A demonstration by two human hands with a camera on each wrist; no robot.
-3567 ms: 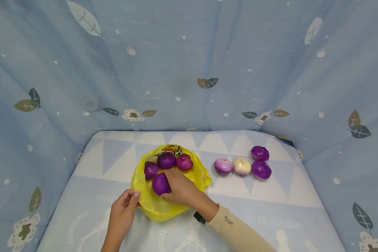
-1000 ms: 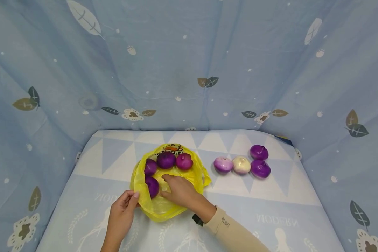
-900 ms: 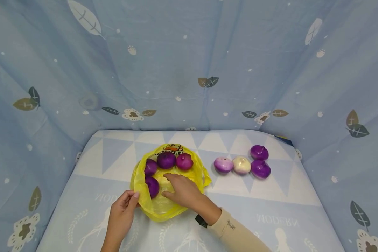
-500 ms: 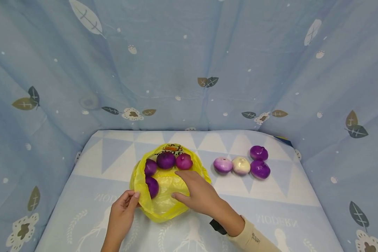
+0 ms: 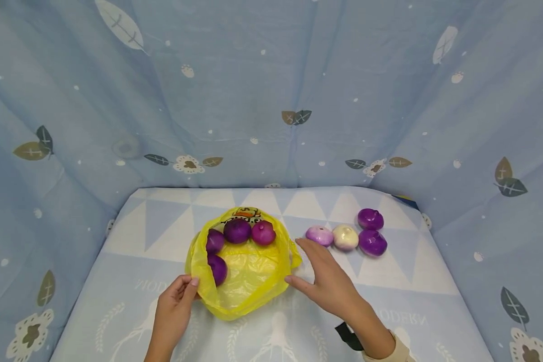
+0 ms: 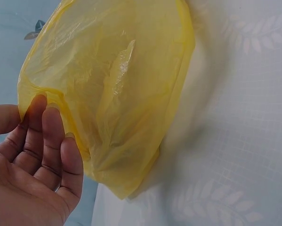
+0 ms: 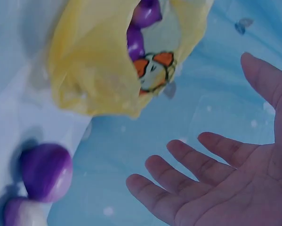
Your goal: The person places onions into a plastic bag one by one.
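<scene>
A yellow plastic bag (image 5: 253, 271) lies with its mouth spread wide on the table. My left hand (image 5: 174, 306) pinches the bag's near left rim between thumb and fingers, as the left wrist view also shows. Inside the bag sit several onions: a dark purple onion (image 5: 237, 231), a magenta onion (image 5: 263, 233) and others along the left wall, partly hidden by the plastic. Just right of the bag, my right hand (image 5: 330, 279) hovers with fingers spread and holds nothing. Beyond its fingertips lies a pale purple onion (image 5: 319, 235), partly covered by the hand.
Beside the pale purple onion are a white onion (image 5: 346, 238) and two dark purple onions (image 5: 373, 243), close together on the right. The patterned tablecloth (image 5: 163, 226) reaches to a blue curtain (image 5: 235, 100) at the back and sides.
My right hand let go of a purple onion in the bag, then moved right, out over the table. That onion now rests against the bag's left wall. My left hand has stayed put.
</scene>
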